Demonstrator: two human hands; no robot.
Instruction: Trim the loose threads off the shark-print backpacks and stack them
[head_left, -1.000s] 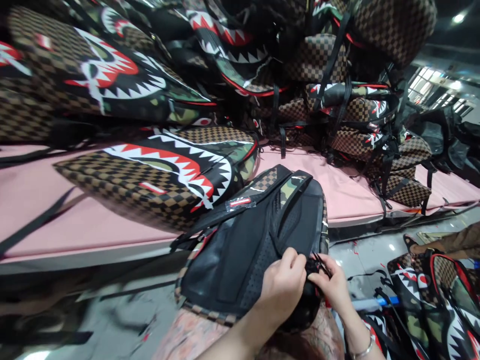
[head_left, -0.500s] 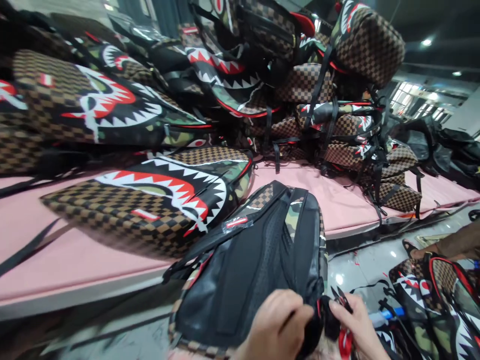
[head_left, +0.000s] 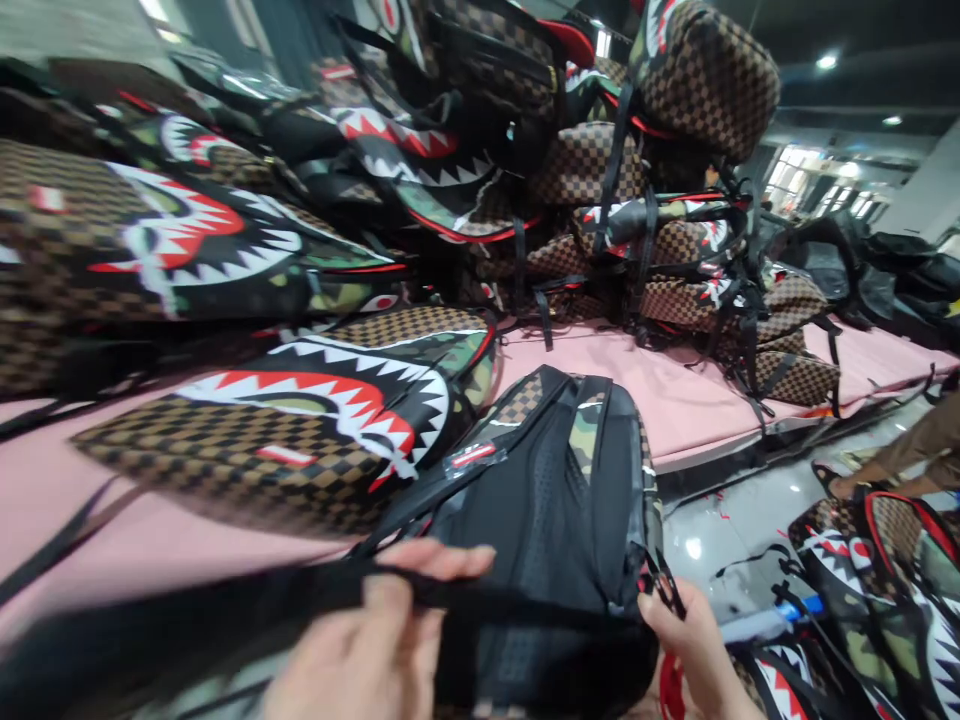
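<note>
A black-backed backpack [head_left: 510, 520] leans against the table edge in front of me, its padded back and shoulder straps facing up. My left hand [head_left: 375, 630] is closed on a black strap [head_left: 202, 600], which stretches blurred across the bag's lower part and out to the left. At the bag's lower right side, my right hand [head_left: 694, 635] is closed around red-handled scissors [head_left: 670, 685], blades pointing up. Its fingertips are close to the strap's right end; whether they pinch it too, I cannot tell. A clear-wrapped red and white label [head_left: 474, 457] sits on the left shoulder strap.
A checkered shark-mouth backpack [head_left: 300, 430] lies on the pink table [head_left: 600, 350]. Piled bags [head_left: 202, 230] rise behind it, with another stack [head_left: 690, 240] at the back right. More bags [head_left: 862, 590] are on the floor at right, near a person's leg [head_left: 900, 450].
My left hand has moved left from the bag's lower right side, drawing the black strap out across it. My right hand stays near the same spot with the scissors.
</note>
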